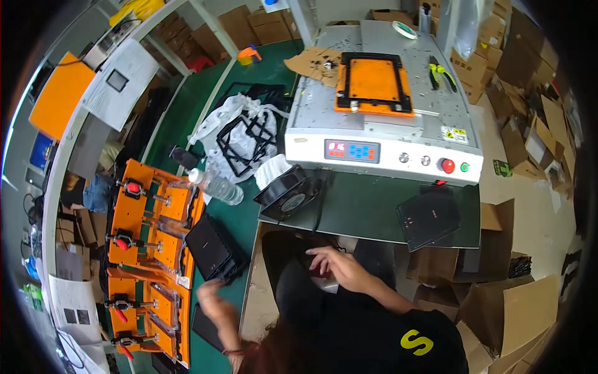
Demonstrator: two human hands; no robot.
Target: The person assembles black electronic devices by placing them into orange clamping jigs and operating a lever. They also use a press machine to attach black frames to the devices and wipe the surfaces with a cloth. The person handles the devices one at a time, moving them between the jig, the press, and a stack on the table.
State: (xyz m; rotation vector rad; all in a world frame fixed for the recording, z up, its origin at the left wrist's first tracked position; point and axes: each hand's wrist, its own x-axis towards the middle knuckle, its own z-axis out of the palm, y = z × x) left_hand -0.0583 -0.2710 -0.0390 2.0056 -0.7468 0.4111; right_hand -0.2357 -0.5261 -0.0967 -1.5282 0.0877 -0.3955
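My left hand is at the near end of a stack of black rectangular panels on the green bench. Motion blurs its fingers, so I cannot tell whether it touches the stack. Another flat black piece lies beside that forearm. In front of my body hangs my right hand, its fingers apart and nothing visible in them. Left of the stack stand orange clamping fixtures with red-handled toggle clamps. On the machine ahead, an orange plate carries a black frame.
A grey machine with a control panel fills the bench ahead. Pliers lie on it. Beside it are a black fan, a water bottle and black frames on a white bag. Thin black sheets rest front right, above cardboard boxes.
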